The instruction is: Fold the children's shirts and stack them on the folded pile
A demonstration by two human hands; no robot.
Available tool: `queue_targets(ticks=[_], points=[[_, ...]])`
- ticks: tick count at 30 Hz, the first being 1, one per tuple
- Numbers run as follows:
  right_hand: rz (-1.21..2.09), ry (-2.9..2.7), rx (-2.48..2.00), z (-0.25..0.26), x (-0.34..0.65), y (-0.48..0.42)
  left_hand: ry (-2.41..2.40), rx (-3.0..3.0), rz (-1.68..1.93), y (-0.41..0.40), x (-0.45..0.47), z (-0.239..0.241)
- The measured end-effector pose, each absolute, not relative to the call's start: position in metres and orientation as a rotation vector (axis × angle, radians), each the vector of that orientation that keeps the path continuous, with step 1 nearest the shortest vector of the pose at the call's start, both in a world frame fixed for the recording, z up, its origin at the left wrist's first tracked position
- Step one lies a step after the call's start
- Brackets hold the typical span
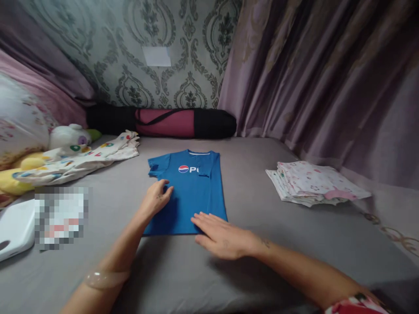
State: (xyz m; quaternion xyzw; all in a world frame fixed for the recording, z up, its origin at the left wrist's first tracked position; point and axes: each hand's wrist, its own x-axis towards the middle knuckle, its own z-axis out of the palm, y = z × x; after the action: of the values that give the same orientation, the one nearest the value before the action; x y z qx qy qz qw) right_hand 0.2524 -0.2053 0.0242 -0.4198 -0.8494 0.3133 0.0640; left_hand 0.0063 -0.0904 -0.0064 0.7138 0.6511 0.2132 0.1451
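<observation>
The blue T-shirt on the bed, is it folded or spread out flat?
Partly folded: the blue T-shirt has its right sleeve side turned in over the logo, with the left hand and right hand pressing it.

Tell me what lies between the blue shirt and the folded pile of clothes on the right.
Nothing: in the head view only bare grey sheet separates the blue shirt from the folded pile.

One head-worn camera looks forward and down, close over the bed [248, 261].
</observation>
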Motion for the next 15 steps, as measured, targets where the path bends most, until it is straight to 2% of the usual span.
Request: queue_targets(ticks=[8,15], points=[[0.437,-2.183,-1.831,0.002,0.259,-0.055,2.070,1.881,0.464,-0.114,-0.035,-0.008],[0.267,-2.134,-2.066,-0.023,0.254,0.015,2.090,1.761,0.439,-0.130,-0.035,-0.010]])
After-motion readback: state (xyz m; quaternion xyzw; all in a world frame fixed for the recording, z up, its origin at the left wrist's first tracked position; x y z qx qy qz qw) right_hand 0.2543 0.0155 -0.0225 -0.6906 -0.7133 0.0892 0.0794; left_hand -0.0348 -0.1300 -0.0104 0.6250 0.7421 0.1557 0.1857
